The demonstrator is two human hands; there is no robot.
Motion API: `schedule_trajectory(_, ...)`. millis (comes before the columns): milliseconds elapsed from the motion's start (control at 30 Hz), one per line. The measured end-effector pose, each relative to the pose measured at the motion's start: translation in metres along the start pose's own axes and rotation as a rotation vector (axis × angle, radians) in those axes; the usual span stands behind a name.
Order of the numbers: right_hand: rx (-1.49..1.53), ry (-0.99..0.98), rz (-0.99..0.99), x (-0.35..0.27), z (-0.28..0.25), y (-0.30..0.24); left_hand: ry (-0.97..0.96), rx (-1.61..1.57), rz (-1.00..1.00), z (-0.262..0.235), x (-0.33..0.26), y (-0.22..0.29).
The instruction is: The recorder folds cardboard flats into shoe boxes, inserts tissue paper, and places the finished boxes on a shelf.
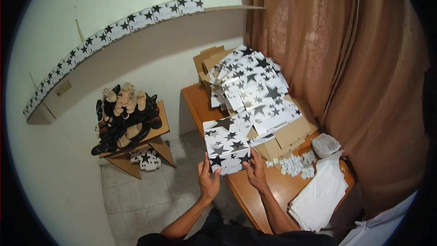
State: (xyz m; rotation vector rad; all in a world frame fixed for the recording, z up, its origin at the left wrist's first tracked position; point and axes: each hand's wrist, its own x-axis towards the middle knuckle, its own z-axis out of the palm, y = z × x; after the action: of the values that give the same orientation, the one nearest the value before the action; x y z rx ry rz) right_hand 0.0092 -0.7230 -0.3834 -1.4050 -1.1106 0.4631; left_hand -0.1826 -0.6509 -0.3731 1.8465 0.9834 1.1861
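A closed white shoebox (pixel 226 144) printed with black and grey stars is held up in front of me, over the table's left edge. My left hand (pixel 209 181) grips its near left side, the thumb on the front face. On the opposite side, my right hand (pixel 256 171) holds the near right corner, thumb also on the front. What the box contains, if anything, cannot be seen. Just right of my right hand, many small white packets (pixel 298 165) lie scattered on the wooden table (pixel 248 196).
Flat star-printed cardboard (pixel 255 86) is heaped at the table's back. A clear plastic tub (pixel 325 145) and white sheets (pixel 321 193) lie right. Shoes (pixel 129 118) crowd a small stand (pixel 158 127) at left. Star boxes (pixel 118 29) line a wall shelf. A brown curtain (pixel 364 64) hangs right.
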Motion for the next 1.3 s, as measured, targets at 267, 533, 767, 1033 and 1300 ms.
schedule_trajectory(267, -0.024, 0.186, -0.278, 0.112, 0.018, -0.074, 0.090, -0.360, 0.133, -0.023, 0.126, 0.057)
schedule_trajectory(533, -0.146, 0.360, -0.504, 0.204, 0.048, -0.150, 0.115, -0.385, 0.413, -0.061, 0.242, 0.092)
schedule_trajectory(767, -0.242, 0.476, -0.552, 0.247, 0.082, -0.179, 0.073, -0.393, 0.518, -0.090, 0.305, 0.089)
schedule_trajectory(1033, -0.251, 0.510, -0.593, 0.295, 0.097, -0.183, 0.050, -0.409, 0.523, -0.096, 0.359, 0.088)
schedule_trajectory(1300, -0.236, 0.587, -0.628, 0.368, 0.082, -0.174, 0.064, -0.392, 0.685, -0.062, 0.443, 0.095)
